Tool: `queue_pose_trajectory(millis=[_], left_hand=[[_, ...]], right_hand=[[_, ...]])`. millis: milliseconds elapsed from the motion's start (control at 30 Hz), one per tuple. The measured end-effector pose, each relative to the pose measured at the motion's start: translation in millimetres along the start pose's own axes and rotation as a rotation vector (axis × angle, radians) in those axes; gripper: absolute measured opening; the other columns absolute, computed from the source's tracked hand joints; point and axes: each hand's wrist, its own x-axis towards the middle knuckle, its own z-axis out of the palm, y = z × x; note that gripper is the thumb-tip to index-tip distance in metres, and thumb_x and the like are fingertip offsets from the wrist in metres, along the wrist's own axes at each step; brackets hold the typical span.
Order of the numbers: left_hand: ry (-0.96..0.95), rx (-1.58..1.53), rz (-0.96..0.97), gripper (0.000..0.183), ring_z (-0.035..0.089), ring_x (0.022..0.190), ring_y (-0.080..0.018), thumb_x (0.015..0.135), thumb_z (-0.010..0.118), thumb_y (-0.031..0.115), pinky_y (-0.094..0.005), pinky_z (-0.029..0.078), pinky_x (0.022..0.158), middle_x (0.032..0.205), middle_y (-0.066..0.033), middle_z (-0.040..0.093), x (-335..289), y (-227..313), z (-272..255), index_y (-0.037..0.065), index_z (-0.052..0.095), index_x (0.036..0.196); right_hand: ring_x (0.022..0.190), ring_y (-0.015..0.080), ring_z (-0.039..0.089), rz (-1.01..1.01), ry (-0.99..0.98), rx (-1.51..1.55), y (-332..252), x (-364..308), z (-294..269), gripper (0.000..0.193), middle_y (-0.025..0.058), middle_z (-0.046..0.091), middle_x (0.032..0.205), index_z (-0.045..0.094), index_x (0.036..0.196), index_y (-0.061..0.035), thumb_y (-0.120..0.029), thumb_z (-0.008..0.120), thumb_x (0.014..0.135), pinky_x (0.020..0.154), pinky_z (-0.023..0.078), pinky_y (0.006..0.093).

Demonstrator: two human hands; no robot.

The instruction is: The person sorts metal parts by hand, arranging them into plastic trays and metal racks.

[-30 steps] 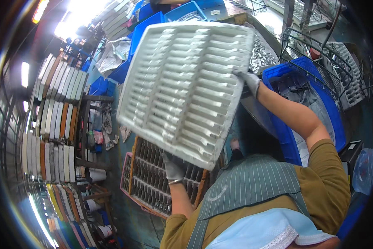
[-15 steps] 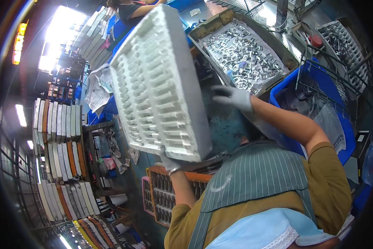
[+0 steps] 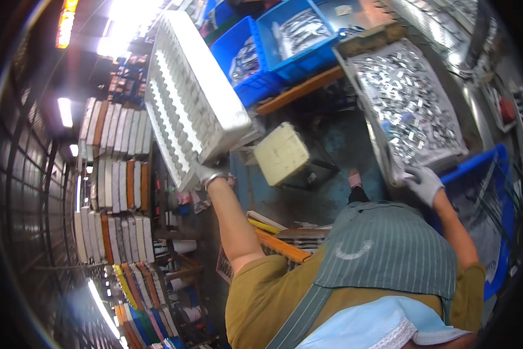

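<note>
Tray (image 3: 200, 87) aloft, reaching beyond the left hand (image 3: 206, 173), whose fingers clamp its near end!
Probably light, stiff, dentable: rim suits gripping. Right hand (image 3: 425, 185) at parts bin (image 3: 370, 39) corner, finger closure unclear.

I see the left arm (image 3: 233, 218) stretched upward left of the frame's centre, the gloved left hand (image 3: 208, 174) curled in a grip. Toward the right edge, the right arm (image 3: 456, 224) slants up to the gloved right hand (image 3: 425, 185), fingers pointing left.
</note>
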Motion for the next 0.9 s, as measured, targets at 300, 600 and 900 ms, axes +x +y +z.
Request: queue_pose_trajectory(millis=[300,600,900], left_hand=[[0.214,-0.062,0.085,0.054,0.047,0.095,-0.0301,0.071,0.052,0.047,-0.0442,0.044,0.069,0.113,-0.0086,0.048,191,88,62,0.017,0.047,0.116],[0.186,0.010,0.013,0.051,0.048,0.094,-0.0246,0.071,0.051,0.054,-0.0391,0.042,0.065,0.112,-0.0051,0.050,292,87,71,0.021,0.049,0.109],[-0.022,-0.151,0.321,0.038,0.051,0.096,-0.0228,0.079,0.059,0.019,-0.0327,0.037,0.091,0.103,-0.0147,0.056,358,-15,98,-0.005,0.052,0.109]], right_hand=[[0.099,0.0189,0.055,0.333,0.155,0.286,40,53,30,0.031,0.0126,0.059,0.106,0.056,0.110,-0.0004,-0.019,0.056,0.086,0.085,0.042,0.0284],[0.096,0.0174,0.055,0.415,0.174,0.292,-3,111,53,0.028,0.0112,0.060,0.103,0.058,0.108,-0.0008,-0.018,0.054,0.087,0.085,0.042,0.0271],[0.098,0.0184,0.057,0.071,-0.032,0.115,-63,237,51,0.026,0.0107,0.061,0.102,0.059,0.107,-0.0018,-0.016,0.056,0.085,0.087,0.041,0.0272]])
